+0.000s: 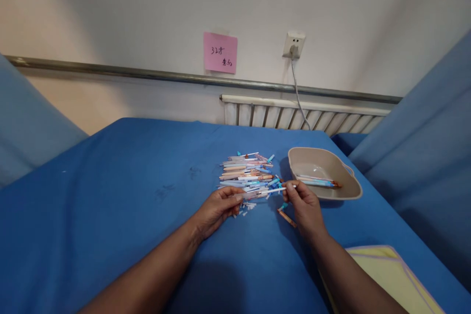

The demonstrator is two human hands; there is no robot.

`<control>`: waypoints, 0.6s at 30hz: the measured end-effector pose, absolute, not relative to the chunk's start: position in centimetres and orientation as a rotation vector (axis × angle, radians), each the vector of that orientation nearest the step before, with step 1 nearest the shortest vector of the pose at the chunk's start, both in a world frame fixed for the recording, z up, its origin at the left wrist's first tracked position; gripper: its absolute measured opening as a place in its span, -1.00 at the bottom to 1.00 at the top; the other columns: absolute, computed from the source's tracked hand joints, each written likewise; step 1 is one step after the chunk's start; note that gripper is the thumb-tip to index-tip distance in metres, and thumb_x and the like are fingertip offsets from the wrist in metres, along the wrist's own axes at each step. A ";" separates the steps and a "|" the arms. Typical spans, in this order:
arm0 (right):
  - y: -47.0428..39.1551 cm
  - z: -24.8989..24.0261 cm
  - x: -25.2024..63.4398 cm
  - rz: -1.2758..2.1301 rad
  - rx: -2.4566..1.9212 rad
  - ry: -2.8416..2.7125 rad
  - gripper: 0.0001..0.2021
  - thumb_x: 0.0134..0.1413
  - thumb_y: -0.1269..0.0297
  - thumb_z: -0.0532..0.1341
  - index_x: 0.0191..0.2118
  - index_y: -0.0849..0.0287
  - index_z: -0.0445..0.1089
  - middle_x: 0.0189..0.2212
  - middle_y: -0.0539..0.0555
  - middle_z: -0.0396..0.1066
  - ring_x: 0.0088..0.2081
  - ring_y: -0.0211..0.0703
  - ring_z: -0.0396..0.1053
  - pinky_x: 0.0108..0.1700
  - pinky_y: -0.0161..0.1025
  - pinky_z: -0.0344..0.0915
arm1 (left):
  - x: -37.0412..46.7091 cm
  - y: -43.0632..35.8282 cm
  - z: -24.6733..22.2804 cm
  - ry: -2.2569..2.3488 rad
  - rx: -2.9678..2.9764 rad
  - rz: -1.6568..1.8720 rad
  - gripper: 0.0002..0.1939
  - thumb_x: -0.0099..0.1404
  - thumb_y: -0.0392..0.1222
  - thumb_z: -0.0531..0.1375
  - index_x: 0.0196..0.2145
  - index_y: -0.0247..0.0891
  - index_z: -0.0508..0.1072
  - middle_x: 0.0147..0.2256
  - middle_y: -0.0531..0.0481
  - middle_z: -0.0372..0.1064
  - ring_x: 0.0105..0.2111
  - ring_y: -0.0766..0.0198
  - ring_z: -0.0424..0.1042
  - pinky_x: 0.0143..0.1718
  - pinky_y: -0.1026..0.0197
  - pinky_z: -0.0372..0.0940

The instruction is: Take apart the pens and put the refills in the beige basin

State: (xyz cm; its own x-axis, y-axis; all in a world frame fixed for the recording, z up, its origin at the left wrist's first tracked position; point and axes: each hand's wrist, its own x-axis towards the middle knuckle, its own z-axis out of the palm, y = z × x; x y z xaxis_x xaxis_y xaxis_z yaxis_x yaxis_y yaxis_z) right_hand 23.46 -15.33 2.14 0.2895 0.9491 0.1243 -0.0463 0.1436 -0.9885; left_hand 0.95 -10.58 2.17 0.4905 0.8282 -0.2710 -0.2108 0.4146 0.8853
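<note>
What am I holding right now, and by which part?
A slim, pale pen-like stick: left hand grips one end, right hand pinches near the other.

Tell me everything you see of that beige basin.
The basin is beige, smooth and plastic-looking, with rounded corners and a loop-like handle at its right end. It stands upright on the blue cover, right of the loose pen parts. A few slender pens lie inside it. The right hand overlaps its near left edge in view; whether they touch, I can't tell.
</note>
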 end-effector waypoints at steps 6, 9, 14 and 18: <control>-15.4 2.0 23.2 0.954 -1.206 -1.026 -0.71 0.01 0.00 0.20 -0.33 0.14 0.40 -0.54 -0.02 0.31 -0.50 -0.26 0.24 -0.48 -0.34 0.21 | 1.6 -11.2 2.5 0.874 1.037 0.852 -0.70 0.03 -0.15 0.35 -0.28 -0.33 0.49 -0.57 0.07 0.32 -0.59 0.42 0.24 -0.54 0.36 0.09; -15.4 1.7 23.0 1.044 -1.199 -1.038 -0.70 -0.05 0.00 0.25 -0.33 0.15 0.42 -0.52 0.00 0.38 -0.52 -0.27 0.25 -0.50 -0.33 0.19 | 2.1 -11.7 2.8 0.927 1.107 0.961 -0.69 -0.01 -0.15 0.37 -0.30 -0.34 0.51 -0.55 0.06 0.35 -0.57 0.42 0.23 -0.54 0.37 0.07; -15.5 1.1 22.2 1.208 -1.163 -1.153 -0.70 -0.07 0.02 0.27 -0.36 0.19 0.44 -0.53 0.01 0.43 -0.57 -0.31 0.26 -0.50 -0.34 0.18 | 2.5 -12.3 3.0 0.930 1.178 1.028 -0.70 -0.06 -0.16 0.39 -0.34 -0.32 0.52 -0.47 0.02 0.41 -0.48 0.35 0.30 -0.45 0.35 0.15; -15.7 0.9 21.5 1.272 -1.093 -1.238 -0.71 -0.01 0.02 0.23 -0.35 0.18 0.39 -0.55 -0.01 0.43 -0.59 -0.32 0.27 -0.49 -0.34 0.19 | 2.5 -12.4 2.7 0.925 1.258 0.942 -0.72 -0.03 -0.15 0.37 -0.34 -0.31 0.52 -0.47 0.02 0.41 -0.50 0.36 0.29 -0.48 0.35 0.13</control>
State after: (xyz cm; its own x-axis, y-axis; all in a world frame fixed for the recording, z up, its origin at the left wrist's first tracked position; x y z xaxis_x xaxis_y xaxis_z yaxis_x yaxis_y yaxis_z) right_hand 21.53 -15.70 0.92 -0.0817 0.9959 0.0397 -0.0670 0.0343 -0.9972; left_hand 2.53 -12.42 2.67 0.3447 0.9376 -0.0459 -0.0629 0.0719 0.9954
